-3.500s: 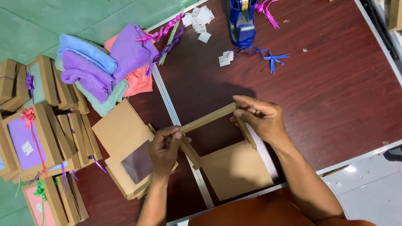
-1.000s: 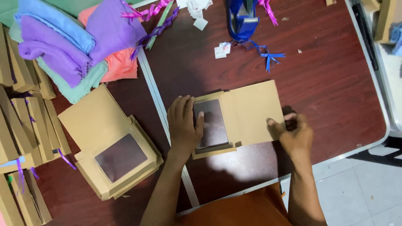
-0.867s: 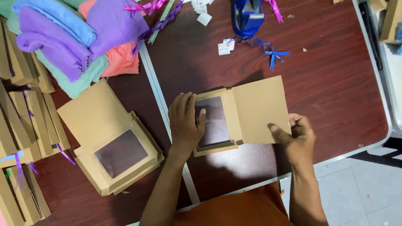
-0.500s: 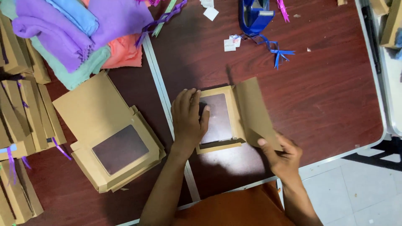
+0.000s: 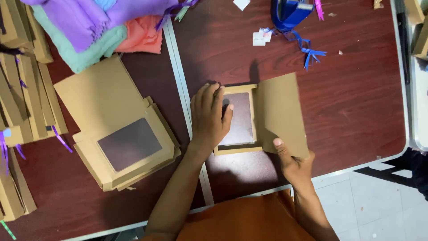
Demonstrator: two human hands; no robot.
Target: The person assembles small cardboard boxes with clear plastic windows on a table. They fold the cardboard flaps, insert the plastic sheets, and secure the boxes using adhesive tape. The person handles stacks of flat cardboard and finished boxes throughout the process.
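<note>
at the far left, flat-packed brown boxes (image 5: 26, 93) lie in rows with bits of purple ribbon poking out, and above them a heap of folded cloths (image 5: 96, 27) in purple, green and coral spills toward the table seam. just right of that, a stack of unfolded window boxes (image 5: 122, 138) lies fanned out and crooked; if your forearm sweeps back it could slide further apart.

your left hand (image 5: 209, 118) lies flat, fingers spread, pressing down on the left edge of the small window box (image 5: 236, 120) at the table's middle, just right of the pale seam strip (image 5: 185, 102). your fingertips overlap the clear window film, so hard pressure there could dent or smudge it, i'd judge.

your right hand (image 5: 292, 160) pinches the lower corner of the box's open flap (image 5: 281, 114), thumb on top, with the flap lifted and tilted. held by one corner only, the flap could twist or crease off its fold line, and if your left hand eases up the whole box may skid on the smooth top.

further right and up, a blue tape dispenser (image 5: 290, 11), a blue ribbon bow (image 5: 310, 53) and small white tags (image 5: 261, 36) lie well apart from the box.

the surface is a dark red-brown wood-grain table (image 5: 356, 102) with a pale metal rim; beyond its right and near edges you see grey floor tiles (image 5: 379, 196).
</note>
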